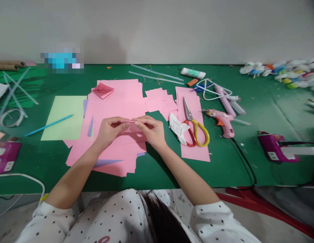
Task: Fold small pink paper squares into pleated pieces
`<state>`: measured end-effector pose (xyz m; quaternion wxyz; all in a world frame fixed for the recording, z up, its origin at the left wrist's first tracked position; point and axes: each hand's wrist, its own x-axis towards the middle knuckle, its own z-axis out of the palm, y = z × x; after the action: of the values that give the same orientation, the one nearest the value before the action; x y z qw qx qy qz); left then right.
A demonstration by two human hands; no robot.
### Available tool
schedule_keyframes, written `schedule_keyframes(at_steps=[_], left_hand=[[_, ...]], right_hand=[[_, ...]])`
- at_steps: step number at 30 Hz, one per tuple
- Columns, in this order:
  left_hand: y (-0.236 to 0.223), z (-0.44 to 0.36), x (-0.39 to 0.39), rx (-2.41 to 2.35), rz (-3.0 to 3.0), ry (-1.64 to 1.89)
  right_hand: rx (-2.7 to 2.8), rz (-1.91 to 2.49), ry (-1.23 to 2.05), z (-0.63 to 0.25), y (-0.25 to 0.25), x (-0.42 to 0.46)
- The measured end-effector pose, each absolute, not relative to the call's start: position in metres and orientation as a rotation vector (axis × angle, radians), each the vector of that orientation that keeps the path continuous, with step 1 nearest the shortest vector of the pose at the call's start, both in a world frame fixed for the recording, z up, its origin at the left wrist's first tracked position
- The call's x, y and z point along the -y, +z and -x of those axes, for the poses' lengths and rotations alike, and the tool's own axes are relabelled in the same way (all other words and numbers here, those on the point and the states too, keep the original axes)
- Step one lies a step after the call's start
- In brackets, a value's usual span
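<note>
Between the fingertips of my left hand (111,131) and my right hand (153,131) is a small piece of pink paper (127,122), seen nearly edge-on. Both thumbs press on its near side, with the fingers behind it. It is held over a loose stack of pink paper sheets (116,101), where purple slips show between layers. A folded pink paper piece (103,90) with pleats rests at the stack's upper left. Several small pink paper squares (159,101) lie to the right, beyond my right hand.
Scissors (192,123) with red and yellow handles and a crumpled white tissue (177,127) lie on a pink strip at right. Farther right are a pink glue gun (222,122) and a purple power strip (275,146). A blue pencil (49,125) crosses green paper (63,108) at left.
</note>
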<state>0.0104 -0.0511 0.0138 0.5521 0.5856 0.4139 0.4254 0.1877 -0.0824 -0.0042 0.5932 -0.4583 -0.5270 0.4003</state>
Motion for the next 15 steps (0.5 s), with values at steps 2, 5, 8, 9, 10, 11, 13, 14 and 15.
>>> schedule_keyframes(at_steps=[2, 5, 8, 9, 10, 11, 13, 14, 15], left_hand=[[0.0145, -0.0105, 0.0513, -0.983, -1.387, 1.002], [0.0158, -0.0110, 0.0525, -1.003, -1.393, 1.003], [0.0162, -0.0115, 0.0538, -1.007, -1.395, 0.998], [0.0160, -0.0115, 0.0540, -1.004, -1.393, 0.992], [0.0156, -0.0114, 0.0539, -1.000, -1.392, 0.987], [0.0151, -0.0112, 0.0537, -0.995, -1.392, 0.982], [0.0141, -0.0106, 0.0528, -0.989, -1.398, 0.978], [0.0138, -0.0102, 0.0523, -0.993, -1.406, 0.980], [0.0136, -0.0098, 0.0519, -1.001, -1.413, 0.980]], right_hand=[[1.230, 1.069, 0.925, -0.1878, -0.0040, 0.0826], [1.237, 1.065, 0.924, -0.1881, -0.0038, 0.0826], [1.266, 1.039, 0.934, -0.1889, -0.0038, 0.0825], [1.279, 1.036, 0.934, -0.1891, -0.0037, 0.0825], [1.288, 1.036, 0.930, -0.1892, -0.0034, 0.0826], [1.293, 1.039, 0.925, -0.1893, -0.0030, 0.0829], [1.282, 1.050, 0.916, -0.1893, -0.0019, 0.0834], [1.269, 1.057, 0.912, -0.1893, -0.0013, 0.0837], [1.254, 1.067, 0.910, -0.1896, -0.0008, 0.0839]])
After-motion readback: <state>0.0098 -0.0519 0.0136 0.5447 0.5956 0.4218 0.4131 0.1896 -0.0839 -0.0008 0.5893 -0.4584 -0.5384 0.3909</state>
